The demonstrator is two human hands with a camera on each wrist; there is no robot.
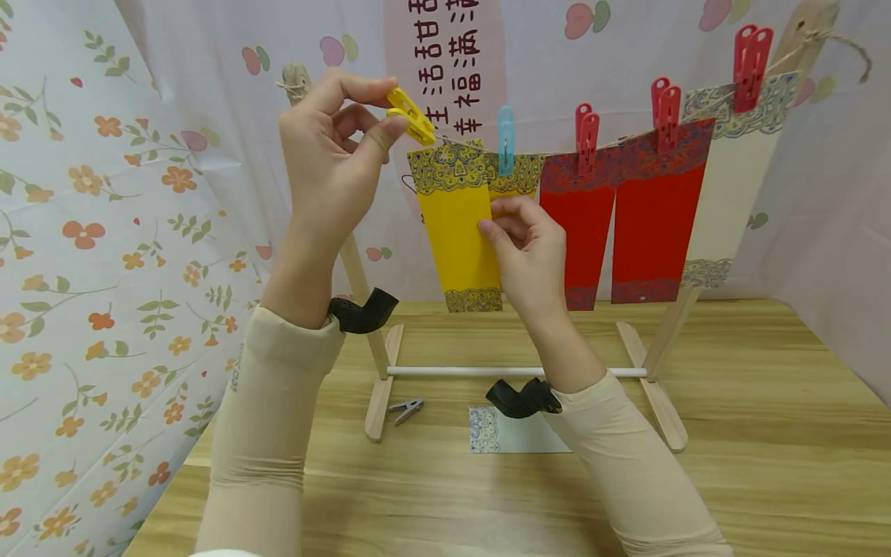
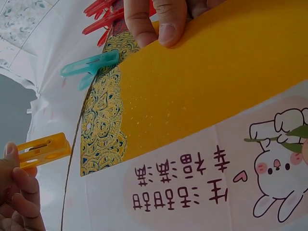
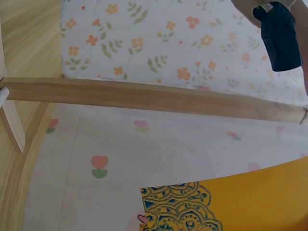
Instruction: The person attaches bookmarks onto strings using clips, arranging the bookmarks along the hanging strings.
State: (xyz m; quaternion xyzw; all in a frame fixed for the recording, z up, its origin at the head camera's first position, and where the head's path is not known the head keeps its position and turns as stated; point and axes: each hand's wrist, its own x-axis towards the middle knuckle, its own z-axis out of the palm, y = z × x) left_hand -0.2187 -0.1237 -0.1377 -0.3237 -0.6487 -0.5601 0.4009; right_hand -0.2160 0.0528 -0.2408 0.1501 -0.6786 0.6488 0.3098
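My left hand (image 1: 334,147) pinches a yellow clothespin (image 1: 411,120) between thumb and fingers. The clothespin's tip is at the string, just off the top corner of a yellow patterned card (image 1: 455,240); whether it touches the string I cannot tell. With thumb and fingers, my right hand (image 1: 532,251) holds this card upright by its right edge, its patterned top at the string. Behind it hangs another yellow card (image 1: 518,176) under a light-blue clothespin (image 1: 506,143). In the left wrist view, the string passes between the yellow clothespin (image 2: 43,149) and the card (image 2: 202,91).
Red cards (image 1: 578,232) and a cream card (image 1: 731,178) hang farther right from red clothespins (image 1: 587,139). A wooden stand with a white crossbar (image 1: 515,372) carries the string. On the table lie a grey clothespin (image 1: 407,410) and a pale card (image 1: 529,433).
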